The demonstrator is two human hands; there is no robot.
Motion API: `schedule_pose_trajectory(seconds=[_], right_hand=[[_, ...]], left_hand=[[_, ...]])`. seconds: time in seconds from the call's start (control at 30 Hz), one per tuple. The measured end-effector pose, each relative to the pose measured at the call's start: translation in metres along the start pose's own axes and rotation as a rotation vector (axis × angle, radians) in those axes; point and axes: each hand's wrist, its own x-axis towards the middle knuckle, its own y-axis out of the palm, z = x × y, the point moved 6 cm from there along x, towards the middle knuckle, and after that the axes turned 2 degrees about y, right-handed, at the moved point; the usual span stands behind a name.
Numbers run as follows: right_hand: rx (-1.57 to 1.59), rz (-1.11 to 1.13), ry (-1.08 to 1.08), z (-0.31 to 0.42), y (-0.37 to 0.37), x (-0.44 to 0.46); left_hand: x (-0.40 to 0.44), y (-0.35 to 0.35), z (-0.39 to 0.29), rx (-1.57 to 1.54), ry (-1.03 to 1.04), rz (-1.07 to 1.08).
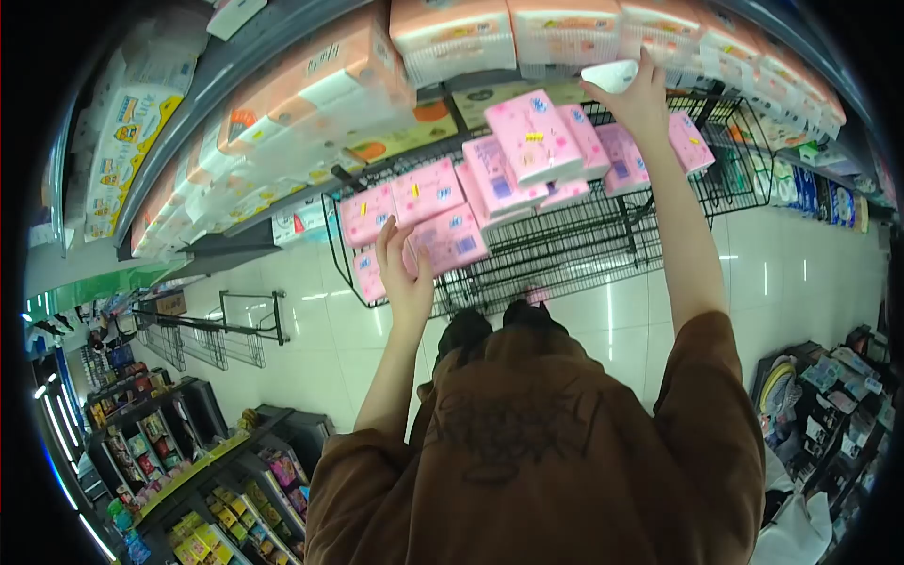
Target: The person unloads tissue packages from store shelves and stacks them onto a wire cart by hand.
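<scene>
1. I see glossy pale floor tiles (320, 363) catching streaks of light.
2. To my left, a black wire rack (202, 346) stands over the floor.
3. Lower left, I have a dark stand with a yellow edge (193, 476), yellow packets (226, 513) beside it.
4. Upper left, I make out a yellow-and-white pack (132, 165).
5. On my right, blue packs (808, 188) line a shelf; below, mixed goods (843, 405) too small to identify.

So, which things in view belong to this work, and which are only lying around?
Seemingly in use:
pink packs, by the left hand
black wire basket
white item in the right hand

Just around:
orange packs
wire rack
yellow packets
</scene>
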Motion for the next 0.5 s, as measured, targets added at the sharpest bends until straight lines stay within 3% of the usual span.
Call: schedule_pose_trajectory(seconds=[0.1, 0.23, 0.37, 0.43, 0.5], right_hand=[[-0.191, 0.115, -0.129, 0.02, 0.002, -0.005], [0.039, 0.022, -0.034, 0.005, -0.015, -0.009], [0.159, -0.263, 0.093, -0.042, -0.068, -0.036], [0.488, -0.379, 0.191, -0.096, -0.089, -0.049], [0.217, -0.493, 0.158, -0.112, -0.118, -0.068]], left_hand=[[-0.018, 0.001, 0.017, 0.06, 0.024, 0.011], [-0.026, 0.008, 0.017, 0.119, 0.066, 0.077], [-0.031, 0.019, 0.013, 0.171, 0.135, 0.144], [-0.033, 0.025, 0.015, 0.236, 0.183, 0.161], [-0.041, 0.03, 0.012, 0.32, 0.262, 0.188]])
